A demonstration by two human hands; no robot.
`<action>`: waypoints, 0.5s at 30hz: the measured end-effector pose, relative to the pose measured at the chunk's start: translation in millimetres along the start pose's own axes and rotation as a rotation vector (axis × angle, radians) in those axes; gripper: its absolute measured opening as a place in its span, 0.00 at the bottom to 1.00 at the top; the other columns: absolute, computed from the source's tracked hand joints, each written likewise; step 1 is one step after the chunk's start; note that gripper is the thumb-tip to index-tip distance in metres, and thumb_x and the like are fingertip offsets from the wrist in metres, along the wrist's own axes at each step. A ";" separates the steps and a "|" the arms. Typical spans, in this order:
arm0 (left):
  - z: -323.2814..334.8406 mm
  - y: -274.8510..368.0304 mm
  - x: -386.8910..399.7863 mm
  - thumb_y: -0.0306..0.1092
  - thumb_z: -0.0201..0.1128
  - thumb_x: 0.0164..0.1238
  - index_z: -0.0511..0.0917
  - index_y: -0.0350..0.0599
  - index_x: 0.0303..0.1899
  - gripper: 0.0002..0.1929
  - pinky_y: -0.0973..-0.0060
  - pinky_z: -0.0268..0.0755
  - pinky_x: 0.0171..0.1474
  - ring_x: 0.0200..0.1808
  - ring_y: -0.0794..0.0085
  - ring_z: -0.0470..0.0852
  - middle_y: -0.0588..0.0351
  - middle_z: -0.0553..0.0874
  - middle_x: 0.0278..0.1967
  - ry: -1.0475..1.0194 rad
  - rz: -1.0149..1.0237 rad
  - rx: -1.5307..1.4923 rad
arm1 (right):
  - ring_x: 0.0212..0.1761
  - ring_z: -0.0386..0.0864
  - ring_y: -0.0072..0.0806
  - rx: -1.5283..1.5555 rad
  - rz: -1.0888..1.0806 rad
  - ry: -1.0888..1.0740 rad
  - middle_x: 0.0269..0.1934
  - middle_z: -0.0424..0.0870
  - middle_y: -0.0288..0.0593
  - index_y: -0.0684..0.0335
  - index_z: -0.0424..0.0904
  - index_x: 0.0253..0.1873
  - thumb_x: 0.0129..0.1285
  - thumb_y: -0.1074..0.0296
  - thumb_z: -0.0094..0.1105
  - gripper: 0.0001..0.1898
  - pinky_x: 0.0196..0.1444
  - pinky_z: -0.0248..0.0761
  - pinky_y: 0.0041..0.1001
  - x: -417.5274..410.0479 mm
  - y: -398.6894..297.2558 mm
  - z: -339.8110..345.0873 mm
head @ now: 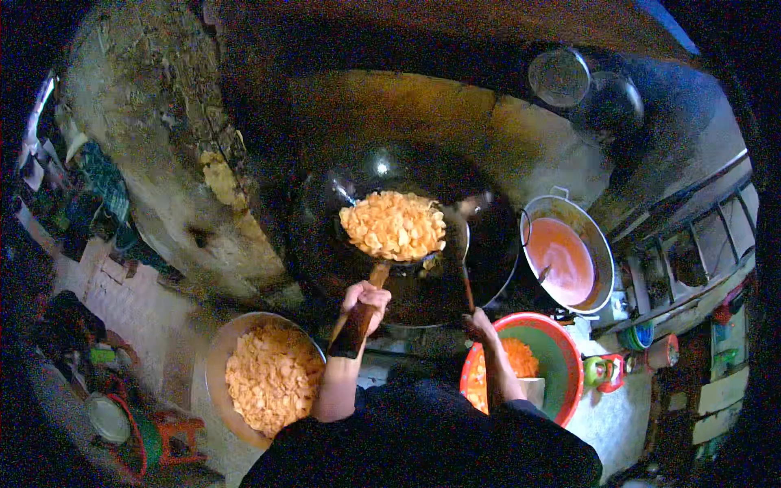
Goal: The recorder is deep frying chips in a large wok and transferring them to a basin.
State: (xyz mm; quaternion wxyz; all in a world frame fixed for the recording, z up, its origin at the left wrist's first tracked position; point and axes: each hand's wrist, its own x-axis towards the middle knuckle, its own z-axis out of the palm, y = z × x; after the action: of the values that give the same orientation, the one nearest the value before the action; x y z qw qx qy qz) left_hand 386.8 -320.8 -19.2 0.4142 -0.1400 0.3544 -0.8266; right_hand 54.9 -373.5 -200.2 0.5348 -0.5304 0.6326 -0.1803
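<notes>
My left hand (368, 305) is closed around the wooden handle (354, 329) of a strainer, whose bowl is hidden beneath a heap of pale orange fried chips (393, 226). The heap is over a large dark wok (482, 268). On the right, my right hand (482, 328) grips the thin reddish handle (468, 287) of a long utensil; its head, beside the chips, is blurred. A metal basin (213, 351) full of similar chips stands below left. Near my right forearm is a red-rimmed green tub (564, 366) with orange pieces in it.
Right of the wok stands a metal pot (604, 262) of orange-pink liquid with a utensil in it. A rough wall (158, 171) rises at left. Round metal lids or pans (559, 78) are at upper right, a ladder-like rack (689, 244) at right, and a red stool (180, 436) at lower left.
</notes>
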 end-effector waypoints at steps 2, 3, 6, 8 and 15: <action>6.6 -1.0 -0.3 0.22 0.48 0.52 0.57 0.41 0.19 0.09 0.84 0.64 0.19 0.15 0.80 0.65 0.60 0.63 0.19 -0.031 -0.027 0.102 | 0.14 0.66 0.23 0.331 0.033 -0.188 0.15 0.67 0.35 0.64 0.67 0.29 0.56 0.65 0.51 0.09 0.14 0.60 0.27 6.2 -15.4 6.8; 4.1 -3.9 -1.2 0.23 0.48 0.52 0.57 0.42 0.20 0.09 0.84 0.63 0.19 0.15 0.80 0.65 0.60 0.63 0.18 -0.013 -0.039 0.123 | 0.14 0.65 0.22 0.448 0.091 -0.233 0.15 0.67 0.35 0.65 0.67 0.30 0.57 0.66 0.51 0.09 0.14 0.60 0.26 2.2 -19.4 15.4; 26.4 -17.9 -14.5 0.21 0.46 0.49 0.57 0.40 0.21 0.07 0.85 0.64 0.19 0.14 0.82 0.64 0.61 0.63 0.16 -0.029 -0.016 0.058 | 0.13 0.65 0.21 0.795 0.245 -0.379 0.17 0.68 0.36 0.68 0.66 0.34 0.57 0.67 0.51 0.09 0.13 0.59 0.23 -37.5 23.4 21.8; 42.5 -26.8 -17.8 0.21 0.46 0.49 0.57 0.40 0.21 0.07 0.85 0.64 0.19 0.14 0.82 0.64 0.61 0.63 0.17 -0.027 -0.010 0.089 | 0.13 0.65 0.21 1.017 0.336 -0.479 0.17 0.68 0.36 0.70 0.65 0.37 0.58 0.68 0.50 0.10 0.12 0.59 0.20 -61.1 53.5 27.8; 75.0 -59.1 -34.4 0.23 0.45 0.51 0.57 0.40 0.24 0.05 0.83 0.60 0.18 0.13 0.80 0.62 0.60 0.64 0.15 -0.051 -0.054 0.187 | 0.13 0.64 0.18 1.817 0.703 -0.810 0.20 0.69 0.37 0.77 0.63 0.46 0.59 0.71 0.49 0.15 0.10 0.58 0.13 -5.4 -91.8 76.3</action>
State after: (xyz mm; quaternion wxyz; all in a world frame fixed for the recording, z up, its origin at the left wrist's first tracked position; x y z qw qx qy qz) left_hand 412.8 -305.1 77.6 0.4122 -0.1311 0.2610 -0.8630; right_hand 164.3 -377.2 -152.2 0.9246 0.2621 0.1520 -0.2308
